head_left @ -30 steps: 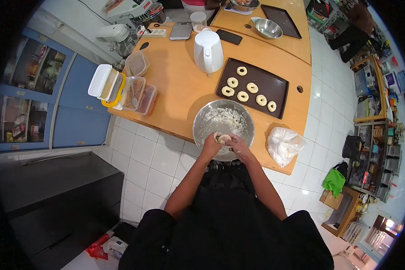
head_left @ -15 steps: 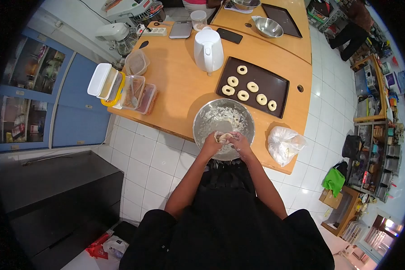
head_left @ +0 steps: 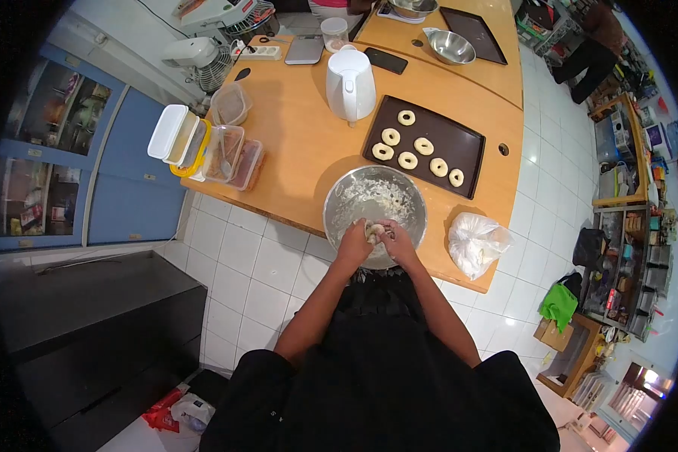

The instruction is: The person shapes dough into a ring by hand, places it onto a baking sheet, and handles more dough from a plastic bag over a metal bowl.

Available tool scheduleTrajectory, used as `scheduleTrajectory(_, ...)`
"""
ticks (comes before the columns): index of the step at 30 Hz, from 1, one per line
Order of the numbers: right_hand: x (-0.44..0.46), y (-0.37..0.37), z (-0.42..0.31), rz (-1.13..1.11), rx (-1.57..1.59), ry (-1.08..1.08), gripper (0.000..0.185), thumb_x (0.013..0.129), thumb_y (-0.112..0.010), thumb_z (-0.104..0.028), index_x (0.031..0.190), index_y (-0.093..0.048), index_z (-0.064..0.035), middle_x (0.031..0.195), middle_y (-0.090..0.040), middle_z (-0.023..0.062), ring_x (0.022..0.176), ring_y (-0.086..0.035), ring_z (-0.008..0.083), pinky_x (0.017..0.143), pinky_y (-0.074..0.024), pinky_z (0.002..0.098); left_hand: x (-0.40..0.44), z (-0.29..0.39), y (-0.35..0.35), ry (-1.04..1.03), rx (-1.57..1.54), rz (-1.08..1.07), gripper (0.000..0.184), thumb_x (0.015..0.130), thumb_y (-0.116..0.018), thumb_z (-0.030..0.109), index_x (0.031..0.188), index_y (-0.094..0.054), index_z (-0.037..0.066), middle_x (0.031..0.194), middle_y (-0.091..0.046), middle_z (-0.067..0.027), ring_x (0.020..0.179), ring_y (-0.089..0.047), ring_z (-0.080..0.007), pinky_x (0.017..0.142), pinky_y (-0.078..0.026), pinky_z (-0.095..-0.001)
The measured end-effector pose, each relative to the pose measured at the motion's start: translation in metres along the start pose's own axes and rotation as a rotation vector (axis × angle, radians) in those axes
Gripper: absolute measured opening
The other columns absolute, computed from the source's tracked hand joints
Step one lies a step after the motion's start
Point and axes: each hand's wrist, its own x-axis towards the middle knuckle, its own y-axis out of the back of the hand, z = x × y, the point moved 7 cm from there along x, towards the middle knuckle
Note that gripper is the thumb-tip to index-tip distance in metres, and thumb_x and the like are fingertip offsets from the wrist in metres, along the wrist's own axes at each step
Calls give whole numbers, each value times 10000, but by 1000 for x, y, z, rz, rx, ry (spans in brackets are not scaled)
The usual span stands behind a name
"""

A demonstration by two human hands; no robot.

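A piece of pale dough [head_left: 373, 232] is held between both hands over the near part of a metal bowl [head_left: 334, 205]. My left hand [head_left: 356, 242] is closed on its left side, and my right hand [head_left: 398, 242] has its fingers closed on its right side. Floury scraps [head_left: 380, 196] cling to the inside of the bowl. Behind the bowl lies a dark tray [head_left: 459, 137] with several dough rings [head_left: 423, 146] on it. To the right of the bowl is a plastic bag [head_left: 474, 245] with white contents.
A white kettle [head_left: 350, 84] stands behind the bowl, with a black phone [head_left: 386, 60] beyond it. Plastic containers [head_left: 226, 154] are at the table's left edge. Farther back are a scale [head_left: 304, 50], a steel bowl [head_left: 452, 47] and another tray [head_left: 472, 34]. Two other people are partly visible.
The dough between my hands has become more bunched, and my fingers have shifted around it. The bowl, tray and bag look unmoved.
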Motion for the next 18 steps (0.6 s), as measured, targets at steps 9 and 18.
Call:
scheduleTrajectory(9, -7, 7, -21, 78, 1, 75, 348, 941, -574, -161, 1249, -523, -8, 1065, -644, 112, 968, -608, 184, 856, -479, 311, -1, 10, 0, -31, 105, -26, 346, 765, -658, 85, 1082, -591, -38, 991, -622, -267, 967, -582, -440, 848, -469, -473)
scheduleTrajectory(18, -11, 4, 1, 2, 126, -166, 299, 941, -598, -268, 1112, -603, -23, 955, -671, 55, 870, -613, 117, 712, -472, 265, 2, 14, 7, -50, -16, 71, 341, 767, -642, 53, 1096, -611, -32, 1028, -626, -255, 995, -586, -429, 865, -471, -457)
